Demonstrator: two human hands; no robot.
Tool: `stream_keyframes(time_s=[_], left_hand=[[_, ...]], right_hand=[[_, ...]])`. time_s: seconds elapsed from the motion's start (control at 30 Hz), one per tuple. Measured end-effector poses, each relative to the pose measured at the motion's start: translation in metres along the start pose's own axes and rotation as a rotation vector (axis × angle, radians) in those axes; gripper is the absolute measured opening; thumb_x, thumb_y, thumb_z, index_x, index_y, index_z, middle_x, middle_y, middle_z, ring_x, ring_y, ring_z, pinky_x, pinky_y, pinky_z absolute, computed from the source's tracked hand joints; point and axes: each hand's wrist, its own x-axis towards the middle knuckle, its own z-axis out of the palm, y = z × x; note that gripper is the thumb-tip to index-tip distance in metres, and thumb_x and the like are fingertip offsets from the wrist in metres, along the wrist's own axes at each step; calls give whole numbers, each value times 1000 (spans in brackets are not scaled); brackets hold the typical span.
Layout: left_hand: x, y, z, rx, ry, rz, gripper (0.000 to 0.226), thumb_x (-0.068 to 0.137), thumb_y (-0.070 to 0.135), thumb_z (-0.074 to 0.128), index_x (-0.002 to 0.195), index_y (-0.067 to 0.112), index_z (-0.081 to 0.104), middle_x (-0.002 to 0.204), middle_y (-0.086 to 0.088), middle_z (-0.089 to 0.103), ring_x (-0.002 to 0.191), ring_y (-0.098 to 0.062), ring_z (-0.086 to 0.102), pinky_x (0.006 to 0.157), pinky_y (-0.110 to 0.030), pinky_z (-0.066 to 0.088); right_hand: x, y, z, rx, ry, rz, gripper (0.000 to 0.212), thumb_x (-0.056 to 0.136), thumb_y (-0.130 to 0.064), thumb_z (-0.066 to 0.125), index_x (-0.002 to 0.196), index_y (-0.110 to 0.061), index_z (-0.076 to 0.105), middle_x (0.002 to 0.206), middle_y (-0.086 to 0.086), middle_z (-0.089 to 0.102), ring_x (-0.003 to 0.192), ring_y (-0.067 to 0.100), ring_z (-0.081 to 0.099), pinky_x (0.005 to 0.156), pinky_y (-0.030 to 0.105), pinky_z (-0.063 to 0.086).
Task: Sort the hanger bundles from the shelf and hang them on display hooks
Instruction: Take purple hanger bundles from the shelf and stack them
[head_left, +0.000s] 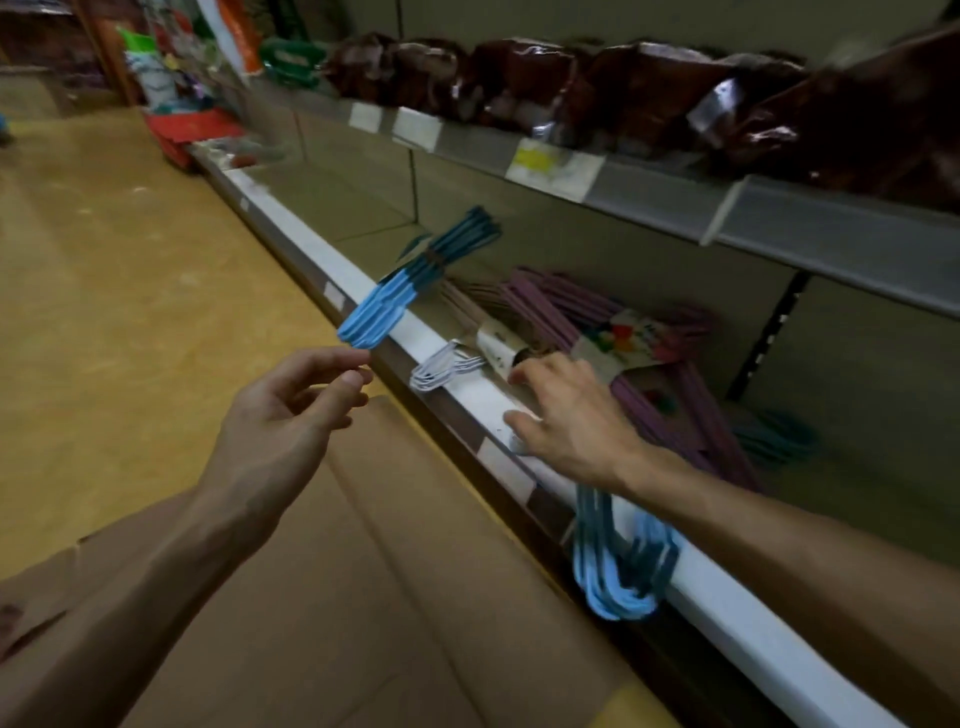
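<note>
The left hand (291, 400) hangs in the air in front of the shelf with its fingers loose and a little curled, and it holds nothing. Its fingertips are just below the end of a blue hanger bundle (410, 283) that pokes out over the white shelf edge (467, 395). The right hand (563, 410) reaches onto the bottom shelf with its fingers spread out. It rests on the shelf edge, and its fingertips are at a paper-wrapped hanger bundle (493, 332), but I cannot tell if it grips the bundle. White hooks (441, 366) stick out from that bundle over the edge. Beside the right hand lies a purple hanger bundle (649, 332) with a bright paper label on it. Under the right arm, a second blue hanger bundle (618, 561) droops over the shelf edge. Farther back on the shelf lies a blurry teal bundle (779, 436). The shelf above (779, 218) carries dark brown shiny packs (597, 83) and has paper price tags along its front. A brown cardboard box (415, 571) sits on the yellow floor (104, 260) below the hands.
</note>
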Motion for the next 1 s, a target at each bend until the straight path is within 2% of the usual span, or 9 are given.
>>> stream_keyframes(time_s=[0.1, 0.13, 0.23, 0.37, 0.6, 0.77, 0.9, 0.97, 1.0], left_hand=[[12, 5, 39, -47, -56, 17, 18, 95, 23, 62, 106, 34, 71, 102, 11, 72, 96, -10, 69, 81, -32, 58], [15, 7, 51, -70, -72, 22, 17, 95, 23, 63, 105, 34, 71, 101, 11, 72, 96, -10, 69, 81, -32, 59], [22, 13, 85, -125, -116, 32, 17, 94, 22, 64, 101, 36, 72, 99, 9, 74, 93, -9, 70, 79, -30, 55], [24, 18, 118, -149, -171, 43, 18, 95, 20, 64, 100, 36, 71, 100, 4, 74, 91, -11, 70, 77, -30, 55], [22, 17, 128, -120, -189, 56, 21, 97, 21, 60, 103, 39, 68, 103, 8, 72, 92, -5, 69, 78, -30, 56], [21, 19, 117, -100, -156, 38, 18, 96, 20, 61, 106, 33, 69, 102, 8, 71, 90, -5, 68, 75, -25, 55], [20, 18, 103, -107, -127, -2, 17, 95, 21, 61, 106, 32, 69, 97, 12, 72, 89, -5, 69, 73, -23, 56], [20, 17, 94, -107, -110, -50, 17, 95, 24, 62, 107, 34, 69, 99, 12, 72, 90, -7, 70, 73, -24, 56], [20, 16, 90, -101, -114, -85, 17, 94, 26, 63, 109, 34, 68, 101, 11, 72, 92, -8, 70, 75, -25, 57]], right_hand=[[-2, 46, -18, 111, -32, 138, 54, 92, -41, 62, 138, -21, 40, 122, 5, 53, 119, 32, 53, 86, 29, 41], [-4, 60, -22, 131, -46, 196, 65, 91, -44, 63, 144, -21, 33, 131, 5, 49, 128, 32, 49, 93, 27, 39], [-13, 95, -29, -46, -30, 414, 101, 78, -66, 68, 155, -32, 11, 161, 10, 16, 145, 40, 23, 114, 54, 29], [-25, 125, -32, 260, -79, 471, 118, 69, -53, 84, 156, -32, 8, 159, 6, 28, 144, 37, 30, 112, 54, 35], [-29, 126, -23, 153, -21, 469, 102, 73, -43, 81, 152, -30, 18, 149, 11, 42, 133, 38, 43, 104, 56, 42], [-38, 118, -25, 163, 150, 499, 90, 72, -43, 81, 145, -36, 28, 131, 5, 58, 102, 32, 62, 77, 47, 57], [-41, 102, -22, 236, 182, 492, 97, 73, -39, 81, 150, -41, 22, 142, 6, 50, 113, 35, 59, 83, 53, 56], [-42, 93, -21, 344, 139, 471, 82, 80, -31, 76, 148, -31, 31, 139, 12, 54, 110, 35, 61, 81, 50, 57], [-42, 89, -20, 389, 109, 445, 73, 82, -26, 71, 146, -25, 35, 127, 14, 61, 97, 31, 66, 69, 43, 59]])
